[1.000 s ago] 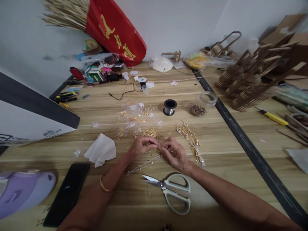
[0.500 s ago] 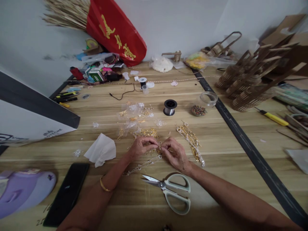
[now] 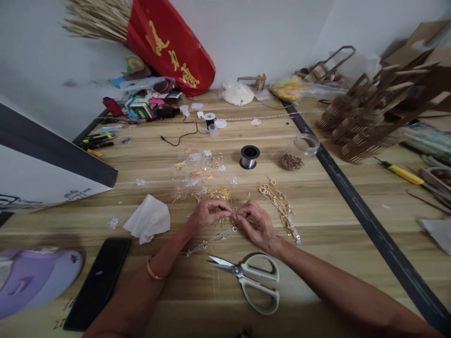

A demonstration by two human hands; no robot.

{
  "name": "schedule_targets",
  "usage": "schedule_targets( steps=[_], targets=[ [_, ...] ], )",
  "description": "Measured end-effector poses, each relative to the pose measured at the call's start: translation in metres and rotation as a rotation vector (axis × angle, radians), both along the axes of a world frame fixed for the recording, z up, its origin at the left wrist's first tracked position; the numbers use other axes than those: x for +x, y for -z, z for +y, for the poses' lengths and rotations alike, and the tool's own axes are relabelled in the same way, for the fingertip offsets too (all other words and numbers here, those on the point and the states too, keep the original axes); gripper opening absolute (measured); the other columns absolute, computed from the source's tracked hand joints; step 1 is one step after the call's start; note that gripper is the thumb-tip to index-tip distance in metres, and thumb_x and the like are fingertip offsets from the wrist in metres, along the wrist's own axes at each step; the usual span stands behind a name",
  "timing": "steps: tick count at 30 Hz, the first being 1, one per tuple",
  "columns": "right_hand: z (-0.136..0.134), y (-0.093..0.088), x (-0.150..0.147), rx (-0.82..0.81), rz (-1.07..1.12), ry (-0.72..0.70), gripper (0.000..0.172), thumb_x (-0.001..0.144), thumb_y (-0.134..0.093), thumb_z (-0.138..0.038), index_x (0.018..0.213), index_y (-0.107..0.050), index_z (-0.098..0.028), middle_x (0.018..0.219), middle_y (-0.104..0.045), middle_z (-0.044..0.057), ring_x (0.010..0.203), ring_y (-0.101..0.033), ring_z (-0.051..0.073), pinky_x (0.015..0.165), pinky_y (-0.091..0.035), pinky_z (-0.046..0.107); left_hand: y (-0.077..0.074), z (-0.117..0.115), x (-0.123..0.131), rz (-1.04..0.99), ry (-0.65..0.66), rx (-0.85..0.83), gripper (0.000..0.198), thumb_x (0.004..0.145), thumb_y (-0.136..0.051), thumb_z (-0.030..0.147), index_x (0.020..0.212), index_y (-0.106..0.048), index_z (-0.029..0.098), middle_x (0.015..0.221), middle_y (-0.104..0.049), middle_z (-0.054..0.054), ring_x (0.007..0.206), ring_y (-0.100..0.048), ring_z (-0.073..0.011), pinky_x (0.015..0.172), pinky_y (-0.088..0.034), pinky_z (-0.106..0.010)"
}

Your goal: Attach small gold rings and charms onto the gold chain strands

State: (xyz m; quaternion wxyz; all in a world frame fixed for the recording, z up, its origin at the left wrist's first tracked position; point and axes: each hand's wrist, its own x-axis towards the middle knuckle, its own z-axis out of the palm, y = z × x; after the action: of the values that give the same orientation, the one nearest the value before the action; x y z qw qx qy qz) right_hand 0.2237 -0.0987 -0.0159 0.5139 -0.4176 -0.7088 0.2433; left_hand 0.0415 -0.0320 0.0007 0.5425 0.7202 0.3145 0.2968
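Fine gold-and-silver metal chain [image 3: 207, 243], likely light, limp and snag-prone, pinched at one small link by left hand [image 3: 207, 214] and right hand [image 3: 256, 226], fingertips together.

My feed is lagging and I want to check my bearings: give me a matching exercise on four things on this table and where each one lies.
Things: 1 scissors; 2 black phone; 3 white tissue; 4 wire spool.
Places: A far side, beside the bead pile; B just nearer than the right hand; C left of the left hand; D far left of the scissors, near edge.
Pairs: 1-B; 2-D; 3-C; 4-A.
Both hands pinch the gold chain.
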Motion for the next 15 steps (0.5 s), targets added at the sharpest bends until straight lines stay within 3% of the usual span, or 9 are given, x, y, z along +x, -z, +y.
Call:
schedule_targets(
  steps=[15],
  targets=[
    [-0.0004,-0.0022,-0.0006,0.001,-0.005,-0.002,0.006,0.088,-0.052,-0.016,0.085,-0.057,-0.018,0.073,-0.057,0.004,0.067,-0.052,0.015,0.061,-0.044,0.029,0.0018,-0.0004,0.0004,0.001,0.01,0.008,0.019,0.075,-0.067,0.032,0.076,-0.07,0.013,0.077,-0.07,-0.007,0.075,-0.063,-0.0161,0.074,-0.048,-0.028]
  ],
)
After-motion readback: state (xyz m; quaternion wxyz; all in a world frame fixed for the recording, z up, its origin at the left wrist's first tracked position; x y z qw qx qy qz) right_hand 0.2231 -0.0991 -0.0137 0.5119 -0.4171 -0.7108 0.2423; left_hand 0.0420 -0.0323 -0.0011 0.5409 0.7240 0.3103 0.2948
